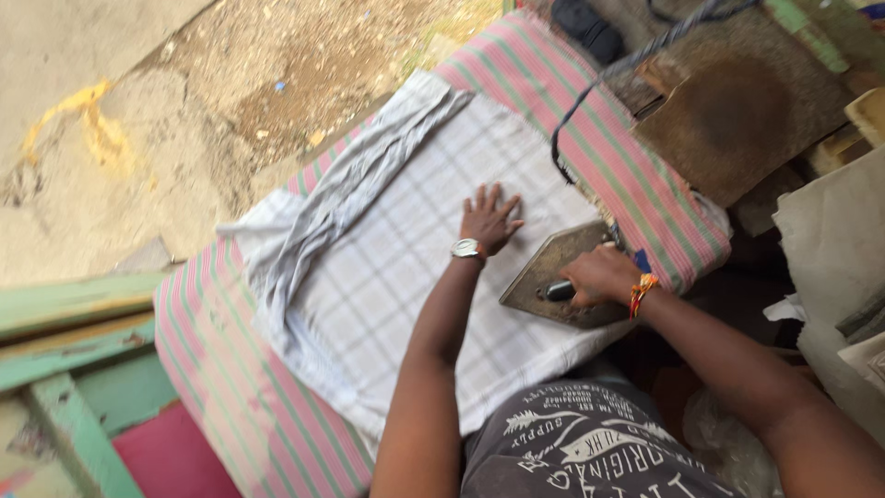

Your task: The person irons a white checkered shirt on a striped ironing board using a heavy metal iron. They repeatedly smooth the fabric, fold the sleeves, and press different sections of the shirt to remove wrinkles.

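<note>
A pale checked cloth [406, 277] lies spread on a table padded with pink and green striped fabric [240, 387]. My left hand [489, 219], a watch on its wrist, presses flat on the cloth with fingers spread. My right hand [599, 275], an orange thread band on its wrist, grips the dark handle of a heavy metal iron [548, 267], which rests on the cloth just right of my left hand. A braided cord [599, 78] runs from the iron toward the top right.
A crumpled grey garment [323, 217] lies along the cloth's left edge. A scorched brown board [737, 111] sits at the top right, and pale sheets [830, 249] at the right. Green painted wood [64, 341] is at the lower left, bare ground [184, 92] beyond.
</note>
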